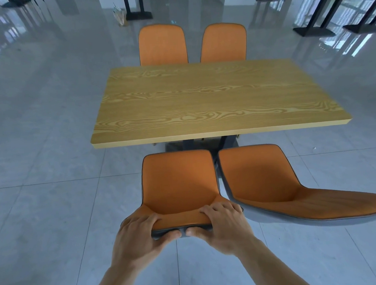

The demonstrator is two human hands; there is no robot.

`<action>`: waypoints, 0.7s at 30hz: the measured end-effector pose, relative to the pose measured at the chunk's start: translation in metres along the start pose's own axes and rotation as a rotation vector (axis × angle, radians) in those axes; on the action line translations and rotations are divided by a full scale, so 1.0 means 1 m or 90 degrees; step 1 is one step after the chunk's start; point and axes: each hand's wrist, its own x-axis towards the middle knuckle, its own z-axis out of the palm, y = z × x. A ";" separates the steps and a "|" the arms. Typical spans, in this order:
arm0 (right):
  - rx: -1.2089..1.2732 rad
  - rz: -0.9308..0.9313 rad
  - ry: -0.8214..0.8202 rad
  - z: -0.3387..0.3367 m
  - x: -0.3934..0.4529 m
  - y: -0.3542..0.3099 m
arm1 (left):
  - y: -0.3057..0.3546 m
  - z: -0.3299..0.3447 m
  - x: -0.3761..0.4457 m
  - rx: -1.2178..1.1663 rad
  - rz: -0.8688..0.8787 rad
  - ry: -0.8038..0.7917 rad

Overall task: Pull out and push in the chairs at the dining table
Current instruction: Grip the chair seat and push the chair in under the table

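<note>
A wood-grain dining table (213, 98) stands in the middle of the view. On its near side an orange chair with a dark rim (177, 181) sits clear of the table edge, its whole seat showing. My left hand (137, 240) and my right hand (224, 228) both grip the top of this chair's backrest, fingers over the front and thumbs behind. A second orange chair (265, 178) stands to its right, also out from the table. Two more orange chairs (162, 45) (223, 43) stand at the far side, with only their backs showing above the tabletop.
Glossy grey floor tiles (45, 168) surround the table on all sides. Black table bases (315, 29) (139, 15) stand at the far right and far centre. A small bag or bundle (119, 15) lies on the floor behind the far chairs.
</note>
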 end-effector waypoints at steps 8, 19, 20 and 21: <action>0.010 -0.001 0.001 0.000 0.000 -0.006 | -0.006 0.000 -0.003 -0.011 0.008 0.011; -0.023 -0.014 0.005 0.002 0.004 -0.004 | -0.005 -0.003 -0.003 0.009 0.009 0.012; -0.028 -0.015 0.010 0.002 0.005 -0.003 | -0.005 -0.003 -0.002 0.009 0.010 0.014; -0.035 -0.018 0.016 0.001 0.006 -0.003 | -0.004 -0.004 -0.001 0.011 0.009 0.013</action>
